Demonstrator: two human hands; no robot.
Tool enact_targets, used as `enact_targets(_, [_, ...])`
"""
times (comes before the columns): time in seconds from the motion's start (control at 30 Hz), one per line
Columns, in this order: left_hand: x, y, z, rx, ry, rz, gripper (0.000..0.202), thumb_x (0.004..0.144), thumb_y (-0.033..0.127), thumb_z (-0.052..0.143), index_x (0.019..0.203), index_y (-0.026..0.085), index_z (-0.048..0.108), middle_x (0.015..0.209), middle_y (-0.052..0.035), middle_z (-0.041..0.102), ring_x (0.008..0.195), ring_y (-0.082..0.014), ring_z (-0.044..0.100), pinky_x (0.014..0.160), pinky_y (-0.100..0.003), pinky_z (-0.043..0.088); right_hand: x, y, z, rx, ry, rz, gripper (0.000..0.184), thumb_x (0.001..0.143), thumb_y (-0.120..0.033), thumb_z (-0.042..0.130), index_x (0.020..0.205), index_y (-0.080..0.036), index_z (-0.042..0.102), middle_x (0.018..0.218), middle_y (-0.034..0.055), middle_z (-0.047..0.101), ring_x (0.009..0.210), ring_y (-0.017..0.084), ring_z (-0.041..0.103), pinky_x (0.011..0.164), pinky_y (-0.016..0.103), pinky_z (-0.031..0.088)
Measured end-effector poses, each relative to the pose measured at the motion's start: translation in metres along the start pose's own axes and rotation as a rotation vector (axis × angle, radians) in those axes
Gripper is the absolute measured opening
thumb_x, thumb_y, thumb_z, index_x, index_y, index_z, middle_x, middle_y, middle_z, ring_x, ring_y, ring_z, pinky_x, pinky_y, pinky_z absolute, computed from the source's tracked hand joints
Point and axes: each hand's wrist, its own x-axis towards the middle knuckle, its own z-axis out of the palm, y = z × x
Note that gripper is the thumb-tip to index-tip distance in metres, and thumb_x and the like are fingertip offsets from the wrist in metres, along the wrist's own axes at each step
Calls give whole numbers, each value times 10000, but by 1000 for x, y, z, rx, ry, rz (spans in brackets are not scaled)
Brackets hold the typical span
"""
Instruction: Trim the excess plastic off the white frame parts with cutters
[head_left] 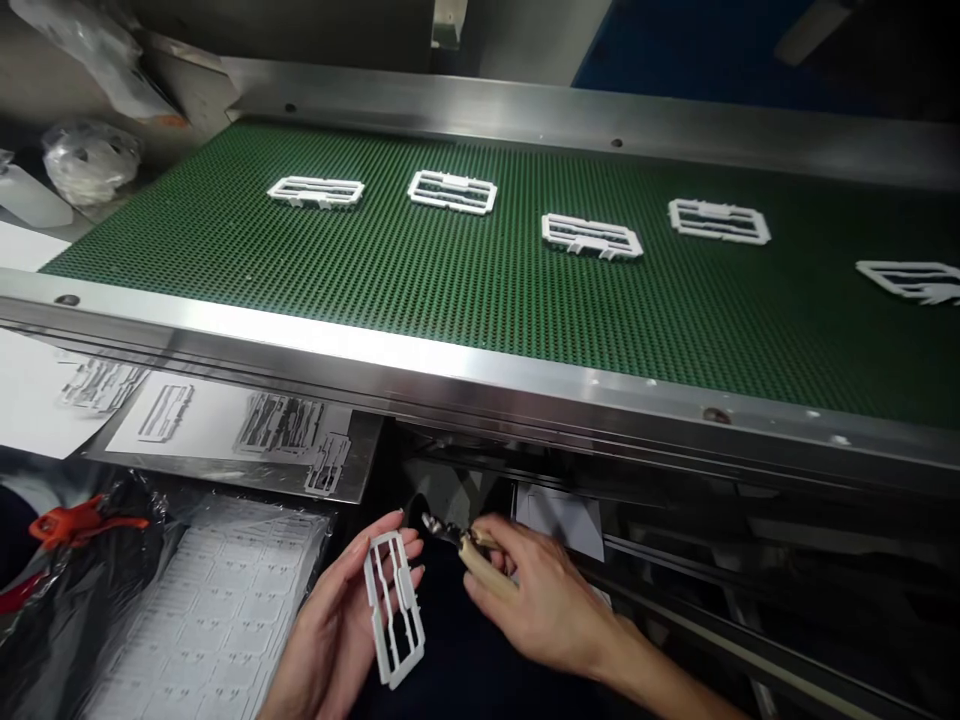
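Observation:
My left hand [339, 625] holds a white plastic frame part [394, 610] upright between thumb and fingers, below the conveyor's front rail. My right hand [536, 600] grips a small cutting tool [461, 540] with a pale handle; its metal tip points left, close to the top of the frame part. Both hands are low in the view, in front of a dark gap under the belt.
A green studded conveyor belt [450, 270] carries several white frame parts [452, 192], [591, 237], [718, 221]. A steel rail [480, 375] edges it. At left, a tray of stacked white parts [217, 610] in plastic film, paper sheets [225, 420], an orange clip [71, 522].

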Motion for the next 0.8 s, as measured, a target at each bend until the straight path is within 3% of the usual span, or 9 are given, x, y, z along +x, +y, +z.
enact_targets(0.13, [3,-2,3,104,51,189,319,836,301,645,1126,169,648,1052,-102,727,1121,-228,604,984,-328,458,-16,-15,16,84,9,103,293,727,-226,585,1014,-259,537,995,6,595,929,198,559,862,324,428])
enact_targets(0.27, [7,-5,6,184,95,254,369,749,336,744,1075,192,647,1051,-69,708,1153,-259,575,1005,-360,433,-21,-25,27,52,23,182,360,691,-186,556,1040,-271,552,1046,37,587,1034,259,520,933,415,388])
enact_targets(0.5, [7,-7,9,230,92,294,349,709,361,784,1005,228,655,1046,-18,693,1097,-200,590,924,-253,466,-23,-27,37,44,87,202,332,706,-209,553,1029,-283,552,1005,34,597,1001,262,531,916,416,382])
enact_targets(0.8, [4,-7,11,272,116,304,376,668,371,812,982,232,658,1050,-24,662,1194,-253,518,934,-278,475,-31,-30,46,-2,158,213,227,725,-201,573,940,-274,559,921,7,625,890,217,590,768,322,425])
